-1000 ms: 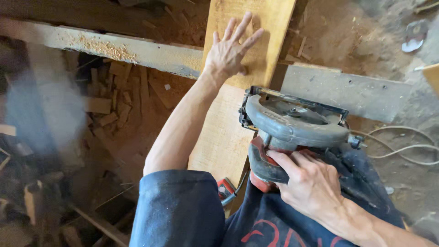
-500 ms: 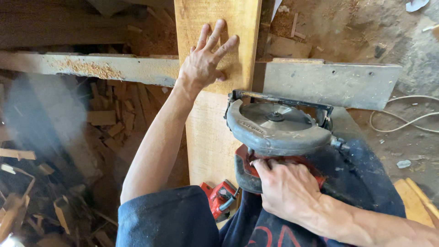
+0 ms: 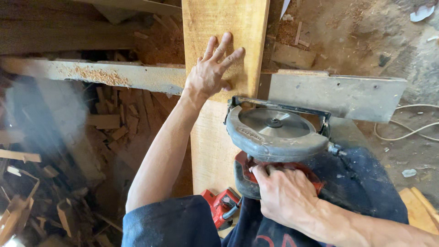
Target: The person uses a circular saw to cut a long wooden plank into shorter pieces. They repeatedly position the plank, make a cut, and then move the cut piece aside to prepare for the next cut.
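Note:
A long pale wooden plank (image 3: pixel 224 20) runs away from me, resting across a grey, sawdust-covered crossbeam (image 3: pixel 114 75). My left hand (image 3: pixel 211 73) lies flat on the plank with fingers spread, just above the beam. My right hand (image 3: pixel 284 197) grips the red handle of a grey circular saw (image 3: pixel 274 132), which sits at the plank's right edge, close behind my left hand. The saw's blade is hidden under its guard.
A red power tool (image 3: pixel 223 206) lies below the plank near my knees. Offcuts and wood scraps (image 3: pixel 41 196) pile up at lower left. A white cable (image 3: pixel 407 132) trails over the dirt floor at right. More boards (image 3: pixel 418 208) lie at lower right.
The view has shifted, so plank and saw now sit more central. My left hand stays flat on the plank. The saw has edged forward along the plank's right side.

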